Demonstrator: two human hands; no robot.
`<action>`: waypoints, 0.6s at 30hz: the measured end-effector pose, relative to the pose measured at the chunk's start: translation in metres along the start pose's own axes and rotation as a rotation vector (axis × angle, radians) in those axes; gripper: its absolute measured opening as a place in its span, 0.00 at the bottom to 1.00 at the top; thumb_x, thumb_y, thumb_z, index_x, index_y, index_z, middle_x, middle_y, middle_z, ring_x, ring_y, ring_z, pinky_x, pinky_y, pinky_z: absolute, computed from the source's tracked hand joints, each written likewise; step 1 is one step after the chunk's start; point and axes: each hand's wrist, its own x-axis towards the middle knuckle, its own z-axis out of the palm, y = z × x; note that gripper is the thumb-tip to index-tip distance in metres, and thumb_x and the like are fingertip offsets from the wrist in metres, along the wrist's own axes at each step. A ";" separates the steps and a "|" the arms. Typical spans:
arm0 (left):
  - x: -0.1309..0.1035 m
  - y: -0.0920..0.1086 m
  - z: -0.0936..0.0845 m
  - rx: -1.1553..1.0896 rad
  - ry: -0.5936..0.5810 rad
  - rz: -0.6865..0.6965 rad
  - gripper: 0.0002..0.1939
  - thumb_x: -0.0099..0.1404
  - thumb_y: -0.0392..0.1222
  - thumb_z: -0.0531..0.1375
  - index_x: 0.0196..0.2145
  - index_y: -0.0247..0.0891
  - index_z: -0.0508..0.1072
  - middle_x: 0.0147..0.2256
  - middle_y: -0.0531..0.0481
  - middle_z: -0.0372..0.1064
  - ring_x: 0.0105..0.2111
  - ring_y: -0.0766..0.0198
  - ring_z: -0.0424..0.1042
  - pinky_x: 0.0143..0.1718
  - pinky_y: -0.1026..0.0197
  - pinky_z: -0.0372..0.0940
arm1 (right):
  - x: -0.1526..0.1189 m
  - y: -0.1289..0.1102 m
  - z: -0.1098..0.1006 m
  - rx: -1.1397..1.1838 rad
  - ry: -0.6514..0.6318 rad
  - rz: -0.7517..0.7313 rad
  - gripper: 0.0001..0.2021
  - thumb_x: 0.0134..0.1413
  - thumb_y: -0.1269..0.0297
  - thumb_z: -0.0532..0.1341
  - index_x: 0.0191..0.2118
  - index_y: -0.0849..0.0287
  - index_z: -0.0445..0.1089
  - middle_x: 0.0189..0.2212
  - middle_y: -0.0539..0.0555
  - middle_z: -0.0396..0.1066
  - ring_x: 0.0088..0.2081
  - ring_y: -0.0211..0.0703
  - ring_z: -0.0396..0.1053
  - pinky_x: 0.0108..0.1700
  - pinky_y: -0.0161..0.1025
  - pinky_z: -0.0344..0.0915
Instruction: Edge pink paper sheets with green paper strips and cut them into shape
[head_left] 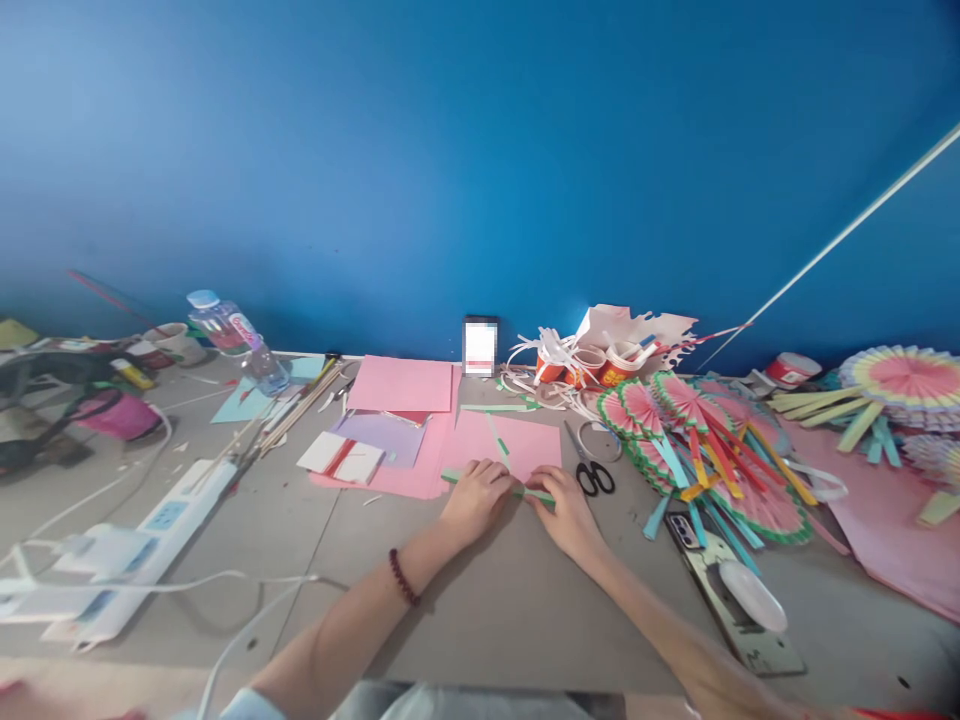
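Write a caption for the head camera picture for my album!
Two hands press a green paper strip beside black-handled scissors.

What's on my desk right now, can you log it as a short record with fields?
Left hand: on a green paper strip
Right hand: fingers on green paper beside the left hand
Just beyond hands: pink paper sheet
Right of hands: black-handled scissors; pleated paper fans; phone, white oval object on it
Left side: water bottle; white power strip
Backdrop: blue wall
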 end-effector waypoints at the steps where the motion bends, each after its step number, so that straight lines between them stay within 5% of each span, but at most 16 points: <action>1: 0.000 0.000 -0.001 -0.007 -0.003 -0.004 0.10 0.67 0.35 0.52 0.43 0.41 0.70 0.38 0.49 0.68 0.41 0.60 0.65 0.41 0.57 0.59 | 0.000 -0.001 0.001 -0.001 0.003 0.008 0.04 0.52 0.71 0.58 0.34 0.57 0.69 0.39 0.57 0.70 0.44 0.49 0.67 0.48 0.48 0.63; 18: -0.002 -0.007 0.008 -0.064 0.041 -0.021 0.10 0.65 0.34 0.56 0.44 0.42 0.70 0.39 0.49 0.67 0.42 0.61 0.64 0.42 0.58 0.58 | 0.002 -0.010 0.003 -0.017 0.036 0.033 0.06 0.50 0.74 0.56 0.33 0.58 0.67 0.36 0.57 0.69 0.42 0.50 0.66 0.46 0.48 0.65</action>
